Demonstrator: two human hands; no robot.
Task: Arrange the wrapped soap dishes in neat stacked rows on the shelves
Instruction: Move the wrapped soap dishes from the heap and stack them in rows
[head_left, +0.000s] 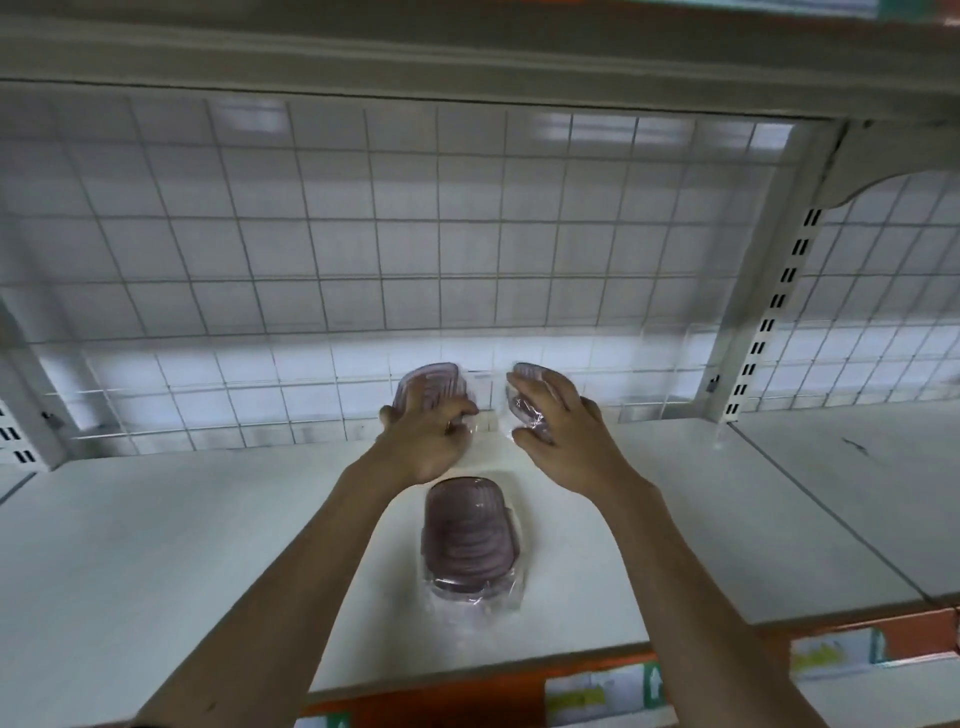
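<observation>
Plastic-wrapped stack (470, 540) set at 6 o'clock; left hand (423, 428), right hand (558, 423) each clutch a soap dish at 12; shelf (156, 545) mostly unfilled.

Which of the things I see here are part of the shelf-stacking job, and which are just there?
Part of the job: left hand on one wrapped soap dish; right hand gripping another; third dish lying nearer; white shelf.

Just there: wire grid back; slotted upright; price labels.

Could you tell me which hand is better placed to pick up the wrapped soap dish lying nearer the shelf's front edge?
Probably the left hand: it sits just behind that front dish, while the right hand grips another dish farther off.
</observation>
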